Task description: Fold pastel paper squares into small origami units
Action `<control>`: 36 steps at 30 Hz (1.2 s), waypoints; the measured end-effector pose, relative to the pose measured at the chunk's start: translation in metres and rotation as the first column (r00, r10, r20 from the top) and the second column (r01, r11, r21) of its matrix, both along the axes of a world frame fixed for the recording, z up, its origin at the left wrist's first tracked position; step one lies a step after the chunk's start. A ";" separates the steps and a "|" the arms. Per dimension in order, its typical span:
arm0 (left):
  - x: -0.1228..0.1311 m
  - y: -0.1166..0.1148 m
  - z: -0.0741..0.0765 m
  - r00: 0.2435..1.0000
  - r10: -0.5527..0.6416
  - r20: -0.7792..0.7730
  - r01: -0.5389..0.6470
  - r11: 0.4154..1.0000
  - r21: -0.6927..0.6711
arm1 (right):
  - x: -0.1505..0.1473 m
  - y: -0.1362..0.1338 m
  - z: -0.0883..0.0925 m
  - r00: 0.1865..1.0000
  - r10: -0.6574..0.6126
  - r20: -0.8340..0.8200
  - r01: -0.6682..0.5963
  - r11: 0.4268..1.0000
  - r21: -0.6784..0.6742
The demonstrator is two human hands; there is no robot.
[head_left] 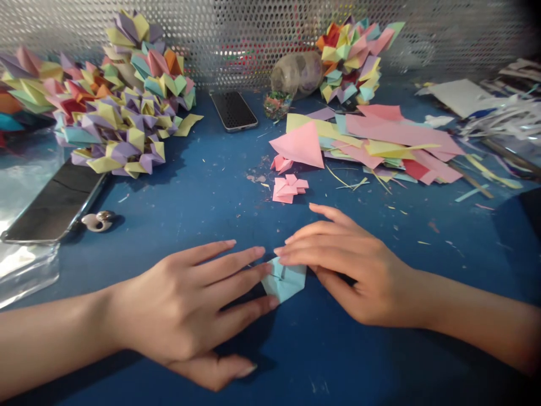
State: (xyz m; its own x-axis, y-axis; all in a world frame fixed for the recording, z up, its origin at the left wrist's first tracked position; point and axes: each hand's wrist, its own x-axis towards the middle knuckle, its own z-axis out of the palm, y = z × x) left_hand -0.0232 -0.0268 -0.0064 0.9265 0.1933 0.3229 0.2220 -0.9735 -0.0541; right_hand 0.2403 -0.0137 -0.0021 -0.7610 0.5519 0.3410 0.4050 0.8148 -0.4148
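A small light-blue folded paper [284, 282] lies on the blue table [203, 186] between my hands. My left hand [198, 304] lies flat with fingers stretched out, and its fingertips press on the paper's left edge. My right hand [346, 265] rests flat over the paper's upper right part, fingers extended and pressing it down. Neither hand grips the paper.
Small pink folded pieces [289, 189] lie just beyond my hands. Loose coloured paper sheets [380, 141] spread at the right. Piles of folded origami units [118, 124] [355, 56] stand at the back. Two phones [233, 110] [54, 203] and a ring [98, 221] lie on the table. A perforated metal wall [253, 34] closes the back.
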 end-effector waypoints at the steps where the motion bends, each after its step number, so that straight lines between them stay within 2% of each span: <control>1: -0.002 -0.001 -0.002 1.000 0.013 0.017 -0.013 1.000 0.001 | 0.001 0.002 0.001 1.000 0.008 -0.008 -0.008 1.000 -0.020; 5: -0.006 -0.003 -0.008 0.995 0.064 0.072 -0.065 0.998 -0.001 | 0.004 0.007 0.005 0.998 0.064 0.020 -0.062 0.995 -0.076; 10: -0.003 -0.004 -0.007 0.989 0.119 0.088 -0.118 0.993 -0.024 | 0.009 0.009 0.013 0.984 0.159 0.084 -0.139 0.969 -0.206; 17: -0.001 -0.003 -0.006 0.978 0.183 0.104 -0.180 0.983 -0.036 | 0.008 0.017 0.013 0.984 0.171 0.044 -0.155 0.954 -0.256; 22: 0.002 0.002 -0.006 0.962 0.268 0.047 -0.265 0.962 -0.065 | 0.006 0.020 0.005 0.998 0.053 0.030 -0.048 0.986 -0.161; 27: 0.001 0.004 -0.002 0.965 0.256 0.051 -0.251 0.964 -0.081 | 0.007 0.015 -0.001 1.000 -0.006 0.025 0.003 0.993 0.116; 29: 0.001 0.004 -0.001 0.979 0.181 0.097 -0.175 0.982 -0.067 | 0.007 0.011 0.000 0.998 0.017 0.054 -0.029 0.972 0.232; 31: 0.001 0.004 0.000 0.991 0.076 0.107 -0.069 0.995 -0.069 | 0.006 0.008 0.003 0.992 0.059 0.115 -0.089 0.955 0.282; 33: 0.003 0.005 0.001 0.997 0.011 0.072 -0.004 0.995 -0.102 | 0.007 0.007 0.006 0.979 0.109 0.171 -0.154 0.949 0.274; 36: 0.006 0.007 0.004 1.000 0.006 -0.001 -0.006 0.987 -0.162 | 0.010 0.010 0.008 0.963 0.181 0.200 -0.224 0.949 0.223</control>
